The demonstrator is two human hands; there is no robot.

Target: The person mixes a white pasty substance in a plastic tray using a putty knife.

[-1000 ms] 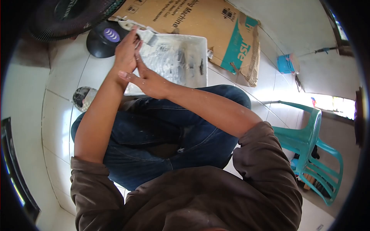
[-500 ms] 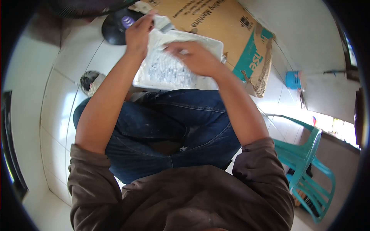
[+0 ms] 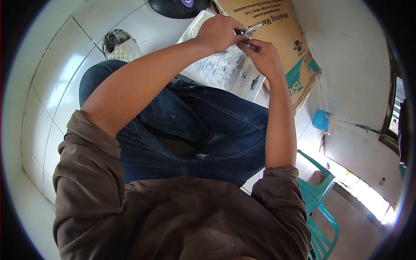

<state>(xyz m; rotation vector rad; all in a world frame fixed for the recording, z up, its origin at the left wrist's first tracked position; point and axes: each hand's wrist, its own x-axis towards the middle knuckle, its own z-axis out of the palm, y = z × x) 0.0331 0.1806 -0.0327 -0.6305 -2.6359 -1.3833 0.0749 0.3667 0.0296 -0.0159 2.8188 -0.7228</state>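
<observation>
My left hand is closed, thumb and fingers pinching a small flat whitish piece whose kind I cannot make out. My right hand meets it from the right, fingertips pinched together just below that piece. What lies between the right fingertips is hidden. Under both hands is a white rectangular tray-like item, its surface smeared with white and dark streaks. It sits tilted in front of my crossed legs, and the left forearm covers part of it.
A flattened washing machine carton lies beyond the tray. At the left stands a dark-rimmed container with a quilted pale cloth. A black round base is at the top. To the right are a blue tub and a green plastic chair.
My hands have come together over the tray's far right side; the right one was blurred over its middle before. The tray now sits turned, and the view has shifted.
</observation>
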